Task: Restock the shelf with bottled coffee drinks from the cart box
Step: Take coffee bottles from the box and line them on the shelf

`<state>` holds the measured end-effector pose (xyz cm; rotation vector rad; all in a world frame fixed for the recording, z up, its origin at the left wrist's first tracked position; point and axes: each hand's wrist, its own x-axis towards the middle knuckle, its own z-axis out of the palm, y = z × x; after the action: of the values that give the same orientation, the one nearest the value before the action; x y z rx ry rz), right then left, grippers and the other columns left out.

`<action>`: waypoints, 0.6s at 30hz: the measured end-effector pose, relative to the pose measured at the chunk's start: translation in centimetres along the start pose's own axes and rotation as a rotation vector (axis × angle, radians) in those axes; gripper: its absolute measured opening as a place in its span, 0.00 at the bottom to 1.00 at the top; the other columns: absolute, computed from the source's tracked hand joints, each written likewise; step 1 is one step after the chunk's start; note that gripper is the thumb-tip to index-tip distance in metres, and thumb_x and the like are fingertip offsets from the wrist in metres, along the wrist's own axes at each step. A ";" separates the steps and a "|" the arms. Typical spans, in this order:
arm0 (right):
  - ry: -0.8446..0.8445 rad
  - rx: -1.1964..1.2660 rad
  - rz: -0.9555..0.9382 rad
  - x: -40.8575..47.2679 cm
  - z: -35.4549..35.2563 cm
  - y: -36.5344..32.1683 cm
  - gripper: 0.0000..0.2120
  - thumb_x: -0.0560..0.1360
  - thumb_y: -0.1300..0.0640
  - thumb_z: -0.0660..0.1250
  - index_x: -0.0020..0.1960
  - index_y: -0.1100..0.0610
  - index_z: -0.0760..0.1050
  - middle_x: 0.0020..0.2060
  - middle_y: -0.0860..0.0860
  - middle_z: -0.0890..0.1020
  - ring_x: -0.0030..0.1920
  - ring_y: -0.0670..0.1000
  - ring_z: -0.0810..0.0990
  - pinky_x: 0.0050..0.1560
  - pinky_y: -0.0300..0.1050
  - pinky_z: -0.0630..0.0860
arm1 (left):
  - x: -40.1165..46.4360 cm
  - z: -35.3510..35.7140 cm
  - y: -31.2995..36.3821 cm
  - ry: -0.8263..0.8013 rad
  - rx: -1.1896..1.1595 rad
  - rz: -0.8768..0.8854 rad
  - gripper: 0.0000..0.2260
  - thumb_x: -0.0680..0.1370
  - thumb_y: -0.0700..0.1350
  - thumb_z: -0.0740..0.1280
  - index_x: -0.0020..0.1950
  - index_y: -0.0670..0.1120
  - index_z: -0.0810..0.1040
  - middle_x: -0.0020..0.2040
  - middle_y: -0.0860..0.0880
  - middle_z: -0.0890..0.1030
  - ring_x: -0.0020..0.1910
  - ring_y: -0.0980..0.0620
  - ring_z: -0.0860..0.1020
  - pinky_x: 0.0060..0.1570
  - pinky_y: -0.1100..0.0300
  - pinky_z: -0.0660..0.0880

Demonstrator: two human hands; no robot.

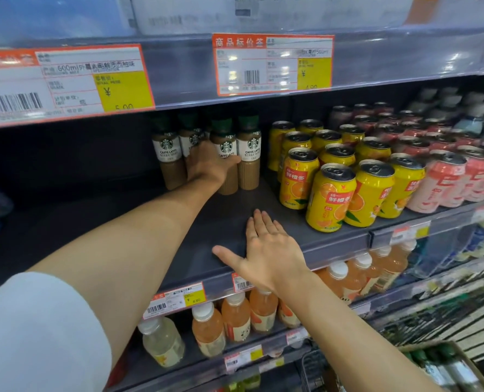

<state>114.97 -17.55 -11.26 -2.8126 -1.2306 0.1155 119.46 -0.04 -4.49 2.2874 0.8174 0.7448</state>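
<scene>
Several bottled coffee drinks with dark green caps and white Caffe Latte labels stand at the back of the dark middle shelf [139,222]. My left hand [209,165] reaches deep in and grips one coffee bottle [226,157], which stands on the shelf next to another coffee bottle [249,154] on its right. My right hand [266,247] lies flat on the bare shelf near its front edge, fingers straight, holding nothing. The cardboard cart box [444,366] with green-capped bottles shows at the bottom right corner.
Yellow orange-drink cans [331,196] fill the shelf right of the coffee, then pink cans [447,179]. Large price tags [273,63] hang from the shelf above. Juice bottles [235,321] stand on the shelf below. The left part of the middle shelf is dark.
</scene>
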 end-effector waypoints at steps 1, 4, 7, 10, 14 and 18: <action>-0.003 -0.002 0.001 0.0 0.0 0.0 0.53 0.70 0.23 0.36 0.79 0.62 0.47 0.79 0.57 0.49 0.79 0.53 0.45 0.78 0.49 0.45 | -0.3 0.0 0.1 -0.003 0.010 -0.012 0.20 0.70 0.53 0.76 0.57 0.44 0.80 0.56 0.44 0.82 0.57 0.45 0.79 0.57 0.52 0.76; -0.007 0.006 0.005 0.2 0.2 0.0 0.54 0.69 0.22 0.36 0.79 0.63 0.47 0.79 0.58 0.49 0.79 0.54 0.46 0.78 0.50 0.46 | -1.9 0.1 -0.2 -0.002 0.081 -0.038 0.25 0.71 0.54 0.74 0.62 0.40 0.76 0.61 0.42 0.79 0.62 0.42 0.75 0.60 0.53 0.73; -0.033 0.022 -0.008 0.2 0.0 0.1 0.53 0.70 0.23 0.39 0.79 0.63 0.46 0.79 0.59 0.48 0.79 0.54 0.45 0.78 0.50 0.45 | -4.1 -0.2 -1.1 -0.011 0.149 -0.085 0.26 0.74 0.58 0.70 0.61 0.40 0.75 0.61 0.41 0.78 0.61 0.41 0.75 0.55 0.53 0.72; -0.048 0.033 -0.005 0.3 -0.1 0.2 0.52 0.71 0.23 0.40 0.79 0.63 0.45 0.79 0.59 0.47 0.79 0.55 0.45 0.78 0.50 0.45 | -6.2 -1.2 -2.0 -0.140 0.286 -0.076 0.28 0.77 0.64 0.61 0.61 0.41 0.75 0.60 0.41 0.78 0.59 0.40 0.76 0.52 0.53 0.73; -0.042 0.021 -0.005 0.2 0.1 0.1 0.50 0.73 0.25 0.39 0.79 0.63 0.47 0.79 0.59 0.48 0.79 0.55 0.46 0.78 0.50 0.46 | -9.3 -3.8 -3.5 -0.305 0.616 0.004 0.31 0.79 0.65 0.51 0.73 0.45 0.65 0.72 0.43 0.67 0.69 0.42 0.67 0.64 0.49 0.69; 0.056 -0.001 -0.047 -0.5 0.4 -0.2 0.44 0.77 0.30 0.38 0.78 0.64 0.52 0.78 0.60 0.54 0.79 0.55 0.49 0.77 0.52 0.45 | -13.0 -6.3 -5.5 -0.338 0.710 0.015 0.33 0.80 0.65 0.49 0.74 0.41 0.63 0.75 0.41 0.63 0.73 0.43 0.62 0.70 0.46 0.62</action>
<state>114.41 -17.78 -11.61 -2.7647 -1.2838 0.0330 104.76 -3.44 -7.93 2.9241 1.0079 0.0397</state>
